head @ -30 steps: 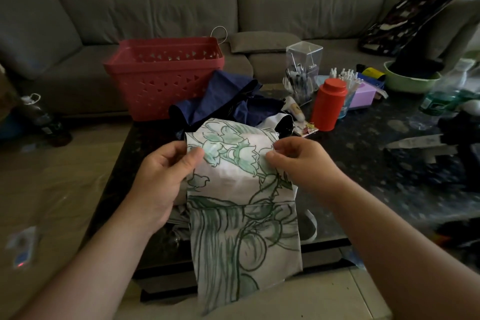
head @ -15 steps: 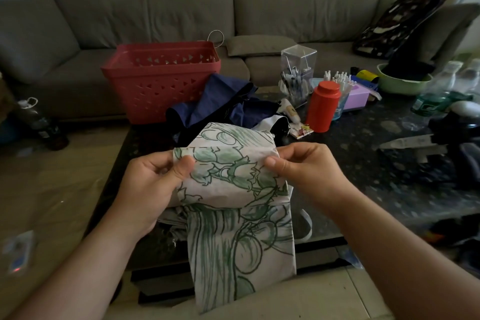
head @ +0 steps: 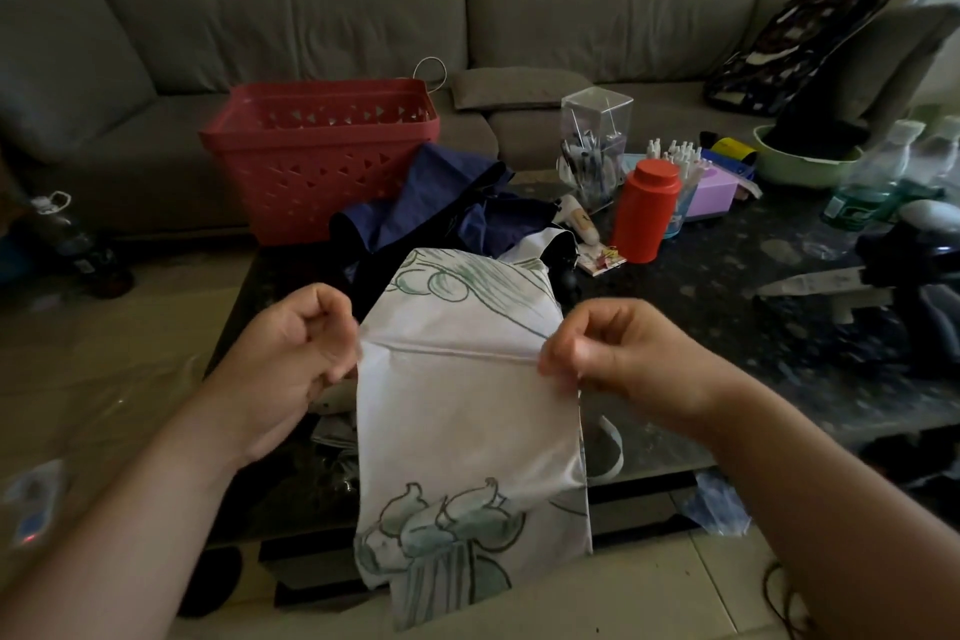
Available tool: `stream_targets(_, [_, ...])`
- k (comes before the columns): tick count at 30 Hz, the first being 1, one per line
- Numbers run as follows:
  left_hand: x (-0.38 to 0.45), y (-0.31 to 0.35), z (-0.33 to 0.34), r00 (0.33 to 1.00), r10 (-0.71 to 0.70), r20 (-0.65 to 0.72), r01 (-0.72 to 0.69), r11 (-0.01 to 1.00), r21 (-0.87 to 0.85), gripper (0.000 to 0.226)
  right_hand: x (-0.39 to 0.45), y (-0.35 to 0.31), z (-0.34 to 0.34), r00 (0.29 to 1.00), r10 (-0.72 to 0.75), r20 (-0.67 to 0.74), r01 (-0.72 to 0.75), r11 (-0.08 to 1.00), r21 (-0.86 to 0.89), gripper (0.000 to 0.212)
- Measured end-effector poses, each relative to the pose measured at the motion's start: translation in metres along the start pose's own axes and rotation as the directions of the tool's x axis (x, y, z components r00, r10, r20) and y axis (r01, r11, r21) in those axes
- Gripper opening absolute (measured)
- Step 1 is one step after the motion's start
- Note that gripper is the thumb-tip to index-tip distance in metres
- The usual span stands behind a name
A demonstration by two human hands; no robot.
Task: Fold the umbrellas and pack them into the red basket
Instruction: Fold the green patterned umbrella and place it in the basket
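Your left hand [head: 296, 353] and your right hand [head: 618, 353] are up in front of you, over the near edge of the dark table [head: 727, 317]. Each hand pinches one side of the white umbrella cloth [head: 467, 405] with curled fingers, and the cloth is pulled flat between them along a crease. It has green drawings on it, and its bottom end hangs down past the table edge. Just behind it, a dark blue umbrella [head: 441, 208] lies in a crumpled heap on the table. To the right of that stands a red bottle [head: 649, 211], with a clear pen holder [head: 595, 146] behind it. The red basket [head: 322, 161] sits at the far left corner of the table, beside the blue umbrella. A grey sofa [head: 311, 26] is behind everything.
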State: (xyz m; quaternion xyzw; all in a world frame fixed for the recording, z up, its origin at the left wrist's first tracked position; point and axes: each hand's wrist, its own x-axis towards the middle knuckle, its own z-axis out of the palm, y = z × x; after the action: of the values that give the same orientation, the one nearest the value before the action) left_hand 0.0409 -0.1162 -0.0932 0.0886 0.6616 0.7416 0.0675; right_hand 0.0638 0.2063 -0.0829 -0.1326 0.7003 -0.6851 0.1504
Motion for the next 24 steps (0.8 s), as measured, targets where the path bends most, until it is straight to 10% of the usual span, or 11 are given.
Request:
stream_targets(5, [0.022,-0.025,0.011,0.958,-0.049,-0.282,0.079,0.992,0.095,0.024,0.027,0.011,0.003,0.839,0.021,-0.544,-0.083,0.993,-0.090,0.018])
stream_targets(17, [0.021,-0.026,0.017,0.931,-0.218,-0.293,0.255,0.962,0.096,0.059,0.034,0.031,-0.008,0.842,0.161,-0.515,-0.258,0.959,-0.122,0.027])
stream_targets(24, [0.016,-0.033,0.021,0.955,-0.225,-0.196,0.290,0.854,0.432,0.047,0.035,0.035,-0.005,0.863,0.111,-0.494,-0.208,0.967,-0.146,0.033])
